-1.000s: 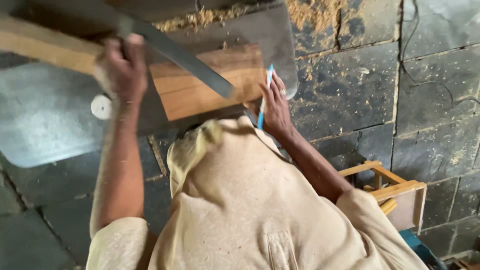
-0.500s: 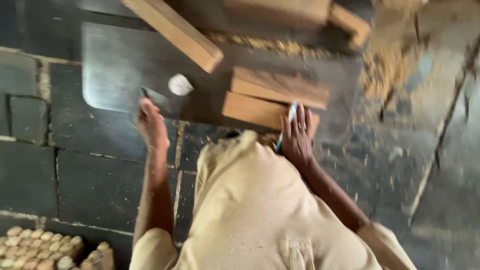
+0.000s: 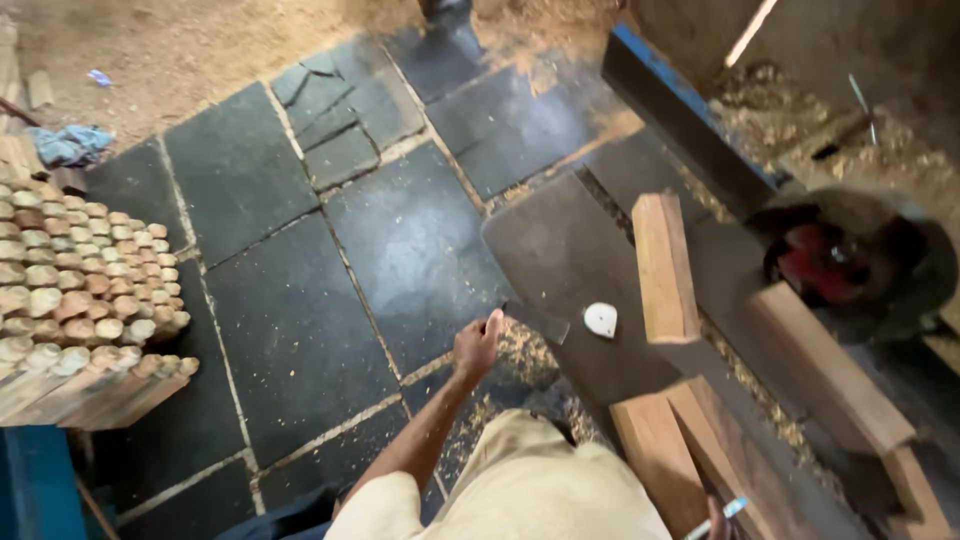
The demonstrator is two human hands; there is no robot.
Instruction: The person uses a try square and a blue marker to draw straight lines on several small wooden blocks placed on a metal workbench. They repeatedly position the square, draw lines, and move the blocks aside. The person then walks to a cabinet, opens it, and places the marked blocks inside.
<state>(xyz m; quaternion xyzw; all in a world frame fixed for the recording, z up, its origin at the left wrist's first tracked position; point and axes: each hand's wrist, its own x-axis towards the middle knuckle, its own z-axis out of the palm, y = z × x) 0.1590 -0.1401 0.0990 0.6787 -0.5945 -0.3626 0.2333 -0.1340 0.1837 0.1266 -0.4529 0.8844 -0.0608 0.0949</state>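
Dark stone-slab floor point(image 3: 300, 330), dusted with sawdust point(image 3: 520, 345); carrying a flat dark sheet point(image 3: 570, 250), stacked round wooden pegs point(image 3: 70, 300), a blue rag point(image 3: 70, 143).

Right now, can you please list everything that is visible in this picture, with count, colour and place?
flat metal tool: one, dark grey, on the table's near-left corner, gripped at its end
table: one, dark grey, right of centre
small round object: one, white, on the table beside the tool
wooden blocks: several, light brown, on the table's right half
machine part: one, red inside a dark housing, far right
stacked wooden rods: many, pale, left edge
pen: one, blue and white, bottom edge
left hand: on the tool's end
right hand: barely in view at the bottom edge, with the pen
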